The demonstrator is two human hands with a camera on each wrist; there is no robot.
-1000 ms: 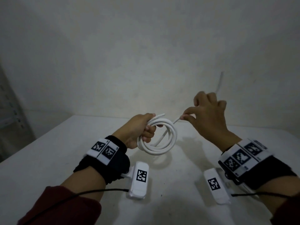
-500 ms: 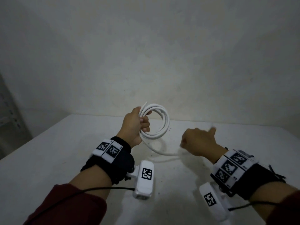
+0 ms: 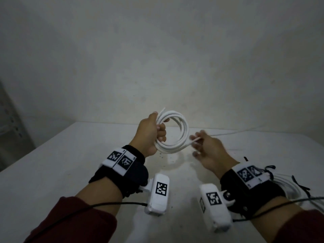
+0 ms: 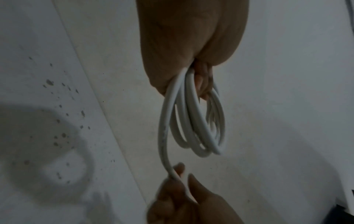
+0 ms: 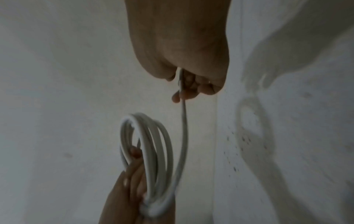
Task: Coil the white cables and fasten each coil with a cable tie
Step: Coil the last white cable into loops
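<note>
My left hand [image 3: 154, 133] grips a white cable coil [image 3: 182, 132] of several loops, held upright above the white table [image 3: 61, 163]. In the left wrist view the coil [image 4: 193, 121] hangs from the curled fingers. My right hand [image 3: 201, 142] pinches the cable's loose strand [image 3: 188, 143] just right of the coil, and the free tail [image 3: 236, 132] trails away to the right. The right wrist view shows that strand [image 5: 182, 121] running from the pinching fingers [image 5: 188, 89] down into the coil [image 5: 151, 151].
More white cables [image 3: 291, 188] and black ties [image 3: 298, 183] lie on the table behind my right wrist. A grey shelf [image 3: 8, 123] stands at the far left. The wall rises right behind the table's far edge.
My right hand dropped to the table, then came back up beside the coil, pinching the strand. The left hand raised the coil and turned it more upright. Another loop has joined it.
</note>
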